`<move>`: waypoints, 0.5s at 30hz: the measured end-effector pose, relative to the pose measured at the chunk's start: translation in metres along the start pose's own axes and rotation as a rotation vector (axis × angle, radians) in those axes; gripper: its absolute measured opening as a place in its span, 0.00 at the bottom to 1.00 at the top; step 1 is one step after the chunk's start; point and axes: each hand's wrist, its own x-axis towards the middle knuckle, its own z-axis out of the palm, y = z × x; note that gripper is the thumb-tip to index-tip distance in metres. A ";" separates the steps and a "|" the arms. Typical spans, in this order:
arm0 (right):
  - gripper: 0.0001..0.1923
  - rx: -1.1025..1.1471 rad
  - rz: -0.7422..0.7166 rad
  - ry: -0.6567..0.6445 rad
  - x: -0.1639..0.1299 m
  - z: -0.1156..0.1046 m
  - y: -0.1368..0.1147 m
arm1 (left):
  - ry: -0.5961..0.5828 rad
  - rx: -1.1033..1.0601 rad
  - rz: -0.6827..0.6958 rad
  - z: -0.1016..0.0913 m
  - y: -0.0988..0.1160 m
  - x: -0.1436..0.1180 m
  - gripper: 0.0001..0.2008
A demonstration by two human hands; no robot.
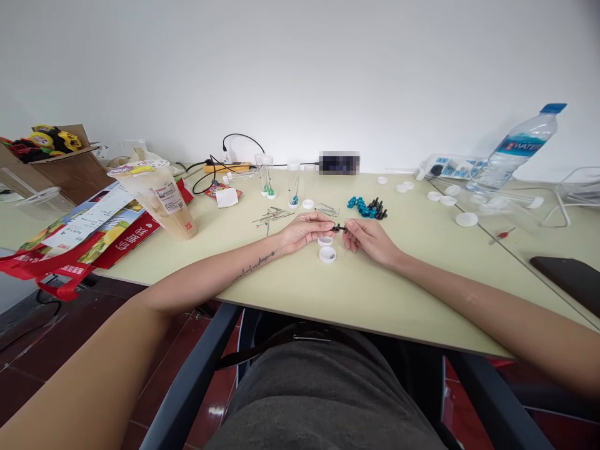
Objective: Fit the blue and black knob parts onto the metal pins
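Observation:
My left hand (313, 231) and my right hand (370, 239) meet over the table, fingertips close together. Between them is a small black knobbed part (338, 228), pinched from both sides. Just below stand two round white caps, one (325, 241) behind the other (327, 255); the nearer one has tiny metal bits inside. Behind my right hand lie a pile of blue pieces (359, 205) and a pile of black pieces (377, 209). Thin metal pins (274, 216) lie beyond my left wrist, and more thin wire pieces (327, 209) lie behind my fingers.
Clear tubes (266, 175) with green and blue pieces stand at the back. A drink cup (162, 200) and a red bag (126, 247) are left. Rightward are a water bottle (520, 150), a power strip (452, 166), white lids (466, 219) and a phone (569, 281).

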 end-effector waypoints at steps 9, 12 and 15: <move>0.17 0.015 -0.048 0.046 -0.001 0.001 -0.004 | 0.038 0.002 -0.008 0.002 0.002 -0.001 0.06; 0.15 0.011 -0.061 0.082 -0.001 0.002 -0.005 | 0.040 -0.005 0.019 0.001 0.001 0.000 0.07; 0.15 -0.013 -0.071 0.117 -0.002 0.002 -0.006 | 0.046 -0.014 0.032 -0.001 0.000 0.001 0.07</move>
